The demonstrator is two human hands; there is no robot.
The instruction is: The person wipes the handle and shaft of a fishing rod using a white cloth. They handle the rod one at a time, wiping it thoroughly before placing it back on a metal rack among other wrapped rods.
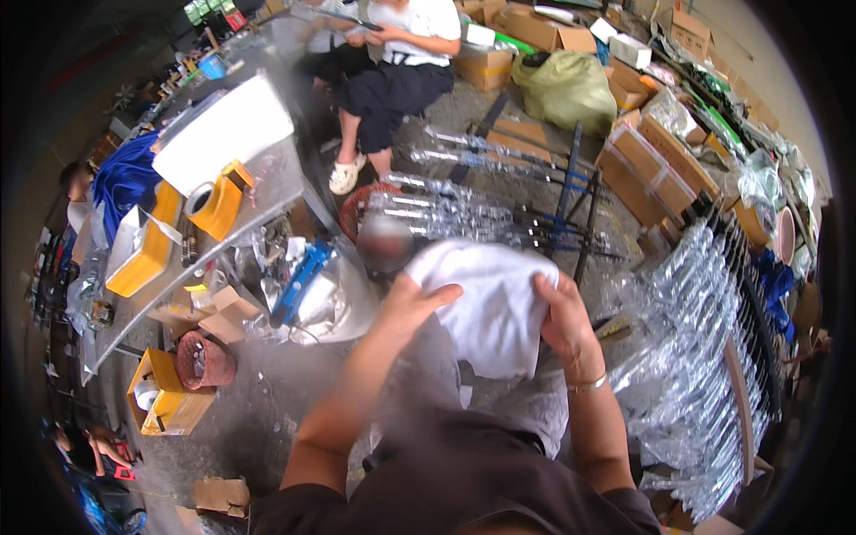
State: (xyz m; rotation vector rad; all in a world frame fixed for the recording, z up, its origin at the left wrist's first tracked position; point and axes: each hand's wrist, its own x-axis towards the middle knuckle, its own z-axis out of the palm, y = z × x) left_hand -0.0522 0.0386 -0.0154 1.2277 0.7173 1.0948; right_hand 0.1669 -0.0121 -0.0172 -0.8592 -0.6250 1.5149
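Note:
A white cloth (490, 308) is spread between my two hands, above my lap. My left hand (419, 300) grips its left edge, with the thumb lying on top and the other fingers hidden beneath. At the right edge, my right hand (563, 312) pinches the cloth between thumb and fingers; a bracelet circles that wrist. Just beyond the cloth, several plastic-wrapped rods (437, 201) lie in a row on the floor. A blurred round shape beside the cloth's left corner cannot be made out.
On the left stands a table (294, 169) with a yellow tape roll (214, 207). A red basket (205, 358) and yellow box (171, 392) sit below it. Wrapped rods (695, 357) are stacked at right, cartons (651, 169) behind. Another person (401, 71) sits ahead, holding something dark.

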